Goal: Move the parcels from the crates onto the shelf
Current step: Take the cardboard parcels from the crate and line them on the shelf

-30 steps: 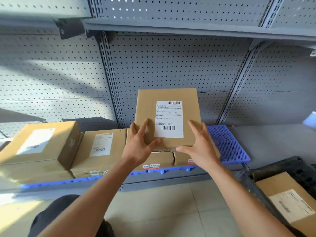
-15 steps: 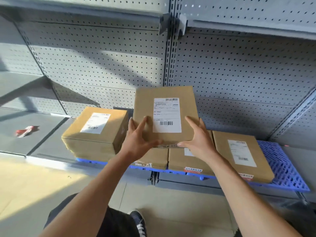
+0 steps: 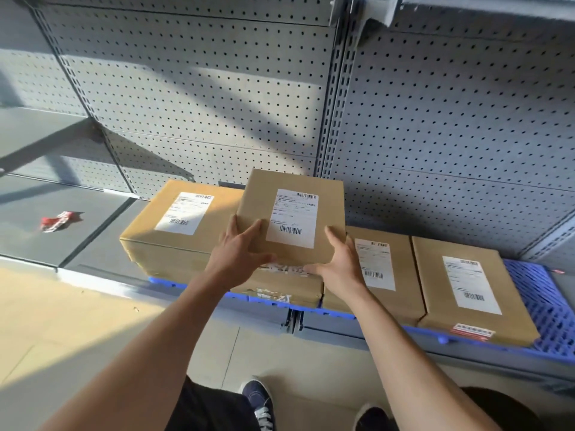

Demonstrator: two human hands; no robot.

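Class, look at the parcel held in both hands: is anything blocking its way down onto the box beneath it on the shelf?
Nothing visible does. The held parcel, gripped by the left hand and right hand, sits just above the lower box.

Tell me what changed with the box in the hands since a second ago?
The held brown cardboard parcel with a white label has come lower, down toward the flat parcel beneath it on the blue plastic pallet. The view also swung left. Unchanged: left hand and right hand still grip its near corners.
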